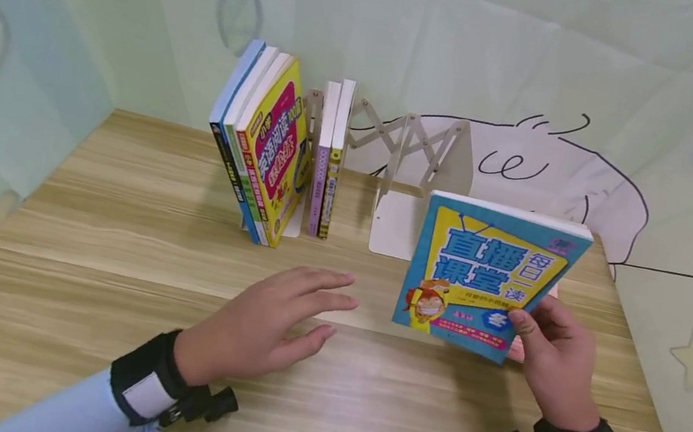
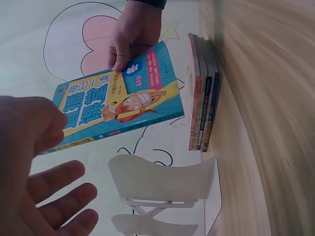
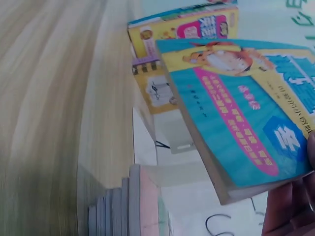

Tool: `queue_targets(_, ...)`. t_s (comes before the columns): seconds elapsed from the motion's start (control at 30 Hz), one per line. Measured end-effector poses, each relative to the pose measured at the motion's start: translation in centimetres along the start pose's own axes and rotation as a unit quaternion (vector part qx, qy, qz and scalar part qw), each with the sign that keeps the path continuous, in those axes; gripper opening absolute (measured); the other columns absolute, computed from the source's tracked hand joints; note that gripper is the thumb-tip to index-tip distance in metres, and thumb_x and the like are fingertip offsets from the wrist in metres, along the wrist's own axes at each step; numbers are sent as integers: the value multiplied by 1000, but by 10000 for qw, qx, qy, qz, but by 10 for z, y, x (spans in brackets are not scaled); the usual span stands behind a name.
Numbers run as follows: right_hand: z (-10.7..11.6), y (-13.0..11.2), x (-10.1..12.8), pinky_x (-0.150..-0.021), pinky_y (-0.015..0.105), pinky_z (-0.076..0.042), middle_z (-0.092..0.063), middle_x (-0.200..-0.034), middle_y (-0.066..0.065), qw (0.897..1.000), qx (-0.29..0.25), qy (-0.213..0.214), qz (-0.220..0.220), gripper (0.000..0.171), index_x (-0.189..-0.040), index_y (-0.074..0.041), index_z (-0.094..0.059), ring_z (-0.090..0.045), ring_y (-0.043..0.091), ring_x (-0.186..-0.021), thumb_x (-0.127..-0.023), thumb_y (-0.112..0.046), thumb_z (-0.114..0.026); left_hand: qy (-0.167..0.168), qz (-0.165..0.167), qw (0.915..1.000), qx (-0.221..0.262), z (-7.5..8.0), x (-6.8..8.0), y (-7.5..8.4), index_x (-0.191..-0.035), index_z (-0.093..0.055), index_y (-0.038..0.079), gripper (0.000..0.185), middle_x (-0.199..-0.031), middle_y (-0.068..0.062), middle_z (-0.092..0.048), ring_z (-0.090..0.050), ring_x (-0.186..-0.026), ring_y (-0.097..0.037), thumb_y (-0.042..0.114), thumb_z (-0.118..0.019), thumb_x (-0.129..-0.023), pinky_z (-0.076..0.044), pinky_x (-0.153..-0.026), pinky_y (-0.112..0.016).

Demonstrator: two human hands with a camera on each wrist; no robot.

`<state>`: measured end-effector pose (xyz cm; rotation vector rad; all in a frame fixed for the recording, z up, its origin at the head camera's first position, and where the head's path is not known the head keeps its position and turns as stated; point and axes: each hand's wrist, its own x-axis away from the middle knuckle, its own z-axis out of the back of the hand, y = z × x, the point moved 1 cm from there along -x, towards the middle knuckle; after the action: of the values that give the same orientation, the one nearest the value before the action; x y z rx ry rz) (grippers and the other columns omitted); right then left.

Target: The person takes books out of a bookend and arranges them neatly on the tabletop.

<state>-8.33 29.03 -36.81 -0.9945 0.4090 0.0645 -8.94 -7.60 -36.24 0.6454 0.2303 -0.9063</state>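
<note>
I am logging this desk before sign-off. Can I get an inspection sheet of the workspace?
Surface: wooden desk, bare in front.
Job's things: blue and yellow book, held tilted above the desk.
Clutter: white expandable bookstand; leaning books and two upright thin books in it; a stack behind the held book.
Grippers: right hand grips the book's corner; left hand open, fingers spread.
Cables: nothing seen.
Surroundings: cartoon-printed backdrop.

Blue-and-yellow book [image 1: 488,274] cover reading 直播课堂 and 每日一读, yellow leaning book [image 1: 277,147] with unreadable red-panel title
</note>
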Motion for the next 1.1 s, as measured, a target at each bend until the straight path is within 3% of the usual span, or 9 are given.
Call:
queue_targets(0.1, 8, 5, -4, -77, 14, -56, -72, -106, -17, 9982, -164, 122, -558, 35, -132, -3, -64, -69, 4, -87, -98, -12, -62, -171, 180, 9997, -70, -2, 0, -3, -134, -63, 20, 36, -149, -3, -53, -50, -136, -19, 31, -60, -100, -45, -110, -44)
queue_targets(0.27, 21, 19, -9, -77, 14, -56, -69, -112, -6, 9817, -1264, 249, -1404, 44, -141, -5, -57, -69, 7, -90, -100, -22, -59, -212, 250, 9994, -70, -4, 0, -6, -133, -64, 19, 36, -148, -3, -53, -49, -137, -21, 30, -60, -99, -43, -111, -45)
queue_targets(0.33, 25, 25, -11, -78, 15, -56, -67, -115, -2, 9722, -1695, 274, -1589, 47, -144, -5, -54, -69, 8, -92, -100, -23, -59, -226, 262, 9994, -64, -4, 0, -7, -133, -64, 19, 36, -148, -3, -53, -49, -137, -21, 29, -60, -99, -42, -112, -45)
queue_targets(0.57, 38, 43, -18, -80, 15, -56, -56, -131, 9, 9563, -2034, 466, -2051, 56, -149, -7, -47, -66, 9, -100, -99, -29, -60, -295, 395, 9988, -51, -5, 1, -8, -133, -64, 20, 35, -148, -4, -53, -49, -137, -21, 29, -60, -99, -42, -112, -46)
queue_targets(0.73, 44, 53, -22, -75, 20, -58, -59, -124, 3, 9410, -2471, 463, -2267, 63, -150, -5, -44, -68, 8, -95, -96, -29, -63, -275, 454, 9986, -36, -7, 3, -8, -131, -65, 19, 34, -148, -4, -53, -49, -137, -22, 29, -60, -99, -41, -113, -46)
queue_targets(0.87, 45, 61, -25, -75, 20, -59, -59, -122, -1, 9354, -2470, 360, -2506, 67, -152, -3, -40, -67, 7, -95, -95, -30, -64, -284, 493, 9984, -35, -8, 5, -9, -131, -66, 20, 33, -148, -3, -53, -48, -138, -21, 30, -60, -99, -41, -113, -46)
queue_targets(1.1, 45, 70, -28, -81, 18, -57, -43, -145, 13, 9280, -2104, -129, -3072, 72, -157, -7, -30, -62, 6, -105, -97, -38, -58, -360, 515, 9980, -27, -10, 4, -8, -132, -65, 21, 34, -148, -2, -53, -47, -139, -20, 31, -59, -100, -40, -114, -46)
